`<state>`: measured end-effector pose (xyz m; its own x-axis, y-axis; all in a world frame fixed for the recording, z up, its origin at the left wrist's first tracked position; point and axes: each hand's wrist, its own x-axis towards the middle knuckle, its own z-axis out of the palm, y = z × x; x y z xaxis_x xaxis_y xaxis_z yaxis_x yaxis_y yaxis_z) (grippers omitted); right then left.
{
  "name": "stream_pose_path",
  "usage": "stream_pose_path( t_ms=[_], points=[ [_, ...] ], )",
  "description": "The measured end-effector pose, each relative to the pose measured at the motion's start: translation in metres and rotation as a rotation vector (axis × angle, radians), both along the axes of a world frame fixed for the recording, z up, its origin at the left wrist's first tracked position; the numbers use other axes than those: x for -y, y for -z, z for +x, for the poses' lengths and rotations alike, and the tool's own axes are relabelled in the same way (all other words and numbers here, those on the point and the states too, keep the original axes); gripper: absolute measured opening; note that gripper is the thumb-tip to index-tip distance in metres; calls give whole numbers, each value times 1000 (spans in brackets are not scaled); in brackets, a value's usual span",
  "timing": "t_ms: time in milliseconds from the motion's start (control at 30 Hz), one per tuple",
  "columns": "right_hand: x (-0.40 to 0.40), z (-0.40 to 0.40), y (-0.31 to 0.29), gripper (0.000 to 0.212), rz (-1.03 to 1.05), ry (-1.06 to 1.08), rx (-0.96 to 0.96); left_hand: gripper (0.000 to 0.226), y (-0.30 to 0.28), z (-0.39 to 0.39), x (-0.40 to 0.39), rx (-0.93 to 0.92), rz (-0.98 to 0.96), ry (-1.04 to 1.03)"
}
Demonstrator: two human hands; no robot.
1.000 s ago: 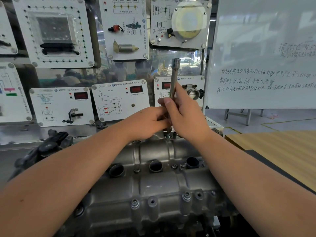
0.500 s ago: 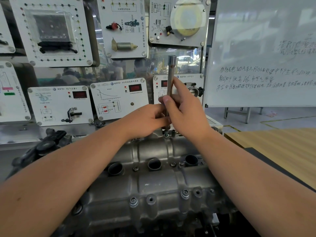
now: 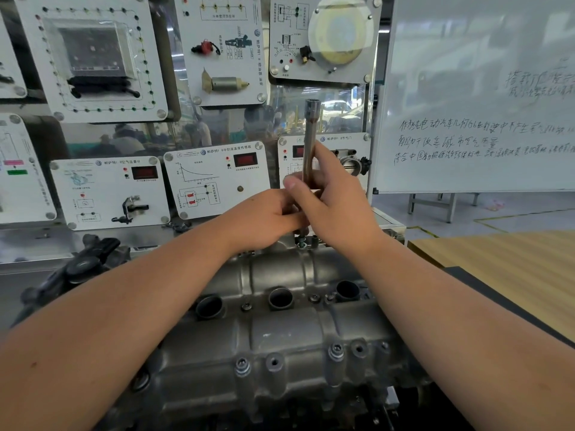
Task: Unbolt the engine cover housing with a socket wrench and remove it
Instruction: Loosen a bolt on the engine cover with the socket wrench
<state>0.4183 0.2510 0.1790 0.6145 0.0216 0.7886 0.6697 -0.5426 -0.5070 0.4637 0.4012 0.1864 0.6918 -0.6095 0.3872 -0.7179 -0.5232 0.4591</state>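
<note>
We've got both hands up at the far edge of the engine cover housing [image 3: 280, 331], working a bolt on the back row. Our right hand [image 3: 337, 206] is wrapped round the socket wrench [image 3: 309, 141], thumb across the shaft, grip clamped on it; the tool stands nearly upright, its open socket end pointing up toward the training panels [image 3: 214, 178] behind. Our left hand [image 3: 264, 219] is curled in around the lower part of the shaft, fingers closed on it just where it drops toward the far-edge bolt [image 3: 301, 242]. Whether the tip is seated on that bolt head we can't quite tell; the hands hide the join.

So we're in the unbolting step, and by our reckoning nowhere near lifting: bolts show along the near edge [image 3: 242, 365] and between the round wells [image 3: 280, 298], so the housing looks fastened down. The next move calls for keeping the shaft square to the bolt and turning it without letting the tip ride off the head.

The housing itself is a long cast grey metal piece, ribbed, dull and a little grimy, with three dark round openings in a row across the middle. It sits on top of the engine directly below us, in front of the panels, with a wooden surface [image 3: 497, 269] off to our right.
</note>
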Motion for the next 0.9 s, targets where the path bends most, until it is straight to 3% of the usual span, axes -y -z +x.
stream_pose_path(
  t_ms=[133, 233, 333, 467, 600, 667, 767, 900],
  points=[
    [1, 2, 1, 19, -8, 42, 68, 17, 1, -1, 3, -13, -35, 9],
    [1, 5, 1, 15, -3, 28, 24, 17, 3, 0, 0, -55, -55, 4],
    [3, 5, 0, 19, 2, -3, -10, 16, 2, -1, -1, -51, -60, 18],
    [1, 4, 1, 41, -5, -48, 8, 14, 0, -1, -1, -13, -47, 35],
    [1, 3, 2, 23, -23, 24, 141, 15, 0, -1, 1, 33, -36, -3],
    [0, 4, 2, 18, -24, 33, 133, 5, 1, -1, 2, 6, -41, 6],
    [2, 5, 1, 18, -27, 39, 61, 13, 3, -2, 0, -48, -63, 28],
    [3, 5, 1, 46, 12, -6, -9, 13, 1, -2, 0, -45, -64, 23]
  ],
)
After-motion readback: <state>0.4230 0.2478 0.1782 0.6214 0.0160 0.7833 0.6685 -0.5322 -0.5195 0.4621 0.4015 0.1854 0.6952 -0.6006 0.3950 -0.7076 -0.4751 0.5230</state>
